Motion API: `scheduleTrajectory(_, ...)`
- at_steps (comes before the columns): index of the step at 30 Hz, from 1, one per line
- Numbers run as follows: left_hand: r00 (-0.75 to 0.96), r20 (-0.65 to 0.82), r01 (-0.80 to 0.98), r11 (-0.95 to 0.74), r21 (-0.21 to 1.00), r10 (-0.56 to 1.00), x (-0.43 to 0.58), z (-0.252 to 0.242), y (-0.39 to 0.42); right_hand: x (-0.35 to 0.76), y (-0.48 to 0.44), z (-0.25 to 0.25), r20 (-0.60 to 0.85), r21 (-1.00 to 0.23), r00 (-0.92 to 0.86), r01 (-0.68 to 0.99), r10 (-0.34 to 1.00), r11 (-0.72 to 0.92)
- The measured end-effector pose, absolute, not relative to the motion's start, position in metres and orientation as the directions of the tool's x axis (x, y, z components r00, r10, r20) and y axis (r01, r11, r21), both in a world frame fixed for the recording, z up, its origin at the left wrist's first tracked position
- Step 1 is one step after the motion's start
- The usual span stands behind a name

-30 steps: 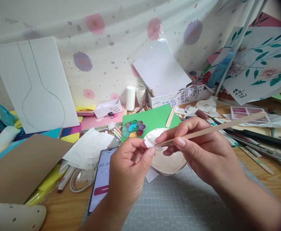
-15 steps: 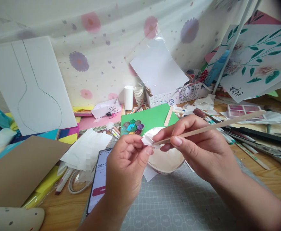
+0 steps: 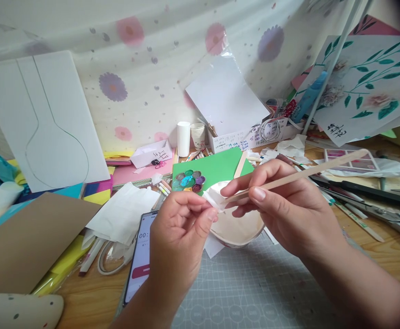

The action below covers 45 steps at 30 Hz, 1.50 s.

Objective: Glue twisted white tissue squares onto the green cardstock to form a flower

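Right hand point(image 3: 289, 214) and stick point(image 3: 323, 167) edge toward three o'clock; paper scrap point(image 3: 215, 197) shows more of its face

On the desk point(image 3: 93, 301) lies a grey cutting mat point(image 3: 241, 283), and at its twelve o'clock side stands the bowl point(image 3: 244, 228). Its mouth sits around five o'clock from the scrap, so anything that slips loose could drop in. The left hand point(image 3: 179, 237), at seven to eight o'clock from the scrap, pinches it with fingers closed together on its edge; the right fingers close round the stick near its lower end. Such a grip leaves a long free length, which could swing the stick off line. The scrap, thin and held only at its edge, could tear or slide away if the stick's end presses hard; whether they touch is unclear.

The stick's long axis runs from between eight and nine o'clock, at the scrap, to between two and three at its free end. The scrap is folded, its own axis uncertain.
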<state>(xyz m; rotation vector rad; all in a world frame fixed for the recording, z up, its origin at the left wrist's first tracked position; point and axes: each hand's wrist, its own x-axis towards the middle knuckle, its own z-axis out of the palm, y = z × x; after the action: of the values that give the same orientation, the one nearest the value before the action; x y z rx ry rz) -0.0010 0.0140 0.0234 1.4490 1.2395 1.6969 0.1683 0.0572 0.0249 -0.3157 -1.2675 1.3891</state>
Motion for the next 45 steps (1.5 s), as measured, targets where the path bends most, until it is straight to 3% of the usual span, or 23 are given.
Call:
scheduleTrajectory(9, -0.240, 0.533, 0.354, -0.439, 0.826, 0.811, 0.002, 0.023, 0.013, 0.168, 0.058, 0.024, 0.503, -0.800, -0.326, -0.527, 0.801, 0.287)
scheduleTrajectory(17, -0.173, 0.594, 0.421, -0.486, 0.766, 0.786, -0.002, 0.020, 0.014, 0.168, 0.057, 0.023, 0.501, -0.815, -0.307, -0.482, 0.809, 0.321)
scheduleTrajectory(24, -0.052, 0.708, 0.556, -0.569, 0.606, 0.704, -0.006, 0.019, 0.013, 0.168, 0.058, 0.025, 0.507, -0.807, -0.318, -0.501, 0.801, 0.313)
scheduleTrajectory(33, 0.033, 0.753, 0.563, -0.635, 0.529, 0.657, -0.008, 0.018, 0.014, 0.170, 0.057, 0.026, 0.522, -0.795, -0.314, -0.515, 0.793, 0.319)
scheduleTrajectory(45, 0.043, 0.744, 0.501, -0.658, 0.562, 0.667, -0.010, 0.015, 0.017, 0.170, 0.062, 0.023, 0.462, -0.801, -0.284, -0.540, 0.840, 0.258)
